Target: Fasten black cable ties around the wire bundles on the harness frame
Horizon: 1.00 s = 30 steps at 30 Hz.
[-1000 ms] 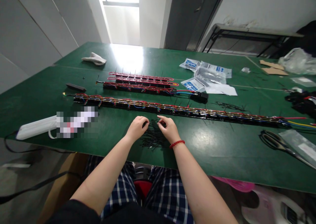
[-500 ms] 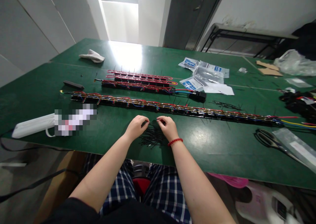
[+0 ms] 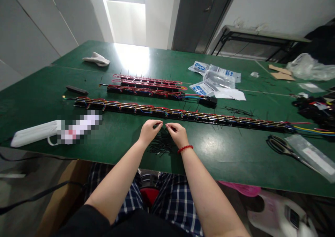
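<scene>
My left hand (image 3: 150,130) is pinched at the fingertips, just above the green table and close to my right hand. My right hand (image 3: 178,132), a red bead bracelet at its wrist, pinches too. A thin black cable tie seems to run between the two sets of fingertips, though very little of it shows. Below and between my hands lies a loose pile of black cable ties (image 3: 161,145). Beyond them stretches a long black strip (image 3: 146,108) carrying red, yellow and blue wires, with thin black tails sticking out of it.
Behind the strip are shorter wired bars (image 3: 146,90) and plastic packets (image 3: 204,87). Scissors (image 3: 282,146) and a clear bag (image 3: 314,157) lie at the right. A white power strip (image 3: 35,133) is at the left, a glove (image 3: 96,60) farther back. More black ties (image 3: 238,111) lie beyond the strip.
My left hand has moved right and slightly up, bringing its fingertips nearer to the right hand's. My right hand has barely moved.
</scene>
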Each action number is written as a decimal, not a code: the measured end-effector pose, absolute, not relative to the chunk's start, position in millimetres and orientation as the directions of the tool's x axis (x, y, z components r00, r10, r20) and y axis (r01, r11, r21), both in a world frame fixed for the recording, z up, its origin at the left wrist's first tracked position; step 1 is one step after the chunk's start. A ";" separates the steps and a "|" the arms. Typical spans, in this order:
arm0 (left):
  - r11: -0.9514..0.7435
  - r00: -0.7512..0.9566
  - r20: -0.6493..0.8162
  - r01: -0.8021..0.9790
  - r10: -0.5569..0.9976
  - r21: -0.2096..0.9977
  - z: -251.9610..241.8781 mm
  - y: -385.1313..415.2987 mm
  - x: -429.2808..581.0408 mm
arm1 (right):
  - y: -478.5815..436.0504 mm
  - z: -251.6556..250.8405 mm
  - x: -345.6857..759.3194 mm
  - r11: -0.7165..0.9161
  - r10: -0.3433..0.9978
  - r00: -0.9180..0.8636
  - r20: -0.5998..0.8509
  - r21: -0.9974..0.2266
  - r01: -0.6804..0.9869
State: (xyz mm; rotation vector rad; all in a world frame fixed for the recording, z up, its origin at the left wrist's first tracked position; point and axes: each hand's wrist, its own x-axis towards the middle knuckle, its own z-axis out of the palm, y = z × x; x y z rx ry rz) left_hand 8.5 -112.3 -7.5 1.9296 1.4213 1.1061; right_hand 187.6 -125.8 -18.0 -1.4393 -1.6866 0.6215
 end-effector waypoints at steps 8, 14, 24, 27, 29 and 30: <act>-0.298 0.103 0.280 0.306 0.954 0.904 -11.6 -110.2 24.4 | -127.0 -13.9 186.8 0.217 0.973 -0.058 0.224 -0.794 0.569; -0.285 0.078 0.275 0.256 0.958 0.924 -8.3 -115.0 15.1 | -127.8 -13.0 185.8 0.162 0.982 0.000 0.189 -0.844 0.511; -0.349 0.135 0.323 0.411 0.937 0.842 -10.4 -114.3 16.7 | -128.4 -11.4 185.4 0.164 0.978 0.035 0.208 -0.856 0.490; -0.345 0.146 0.313 0.434 0.938 0.832 -9.8 -114.9 16.6 | -128.9 -10.3 185.2 0.157 0.978 0.043 0.203 -0.861 0.484; -0.340 0.139 0.311 0.457 0.940 0.822 -8.9 -115.2 16.4 | -129.2 -9.5 184.9 0.154 0.979 0.047 0.200 -0.865 0.478; -0.338 0.136 0.312 0.468 0.940 0.817 -8.5 -115.3 16.4 | -129.3 -9.1 184.8 0.150 0.979 0.049 0.196 -0.868 0.474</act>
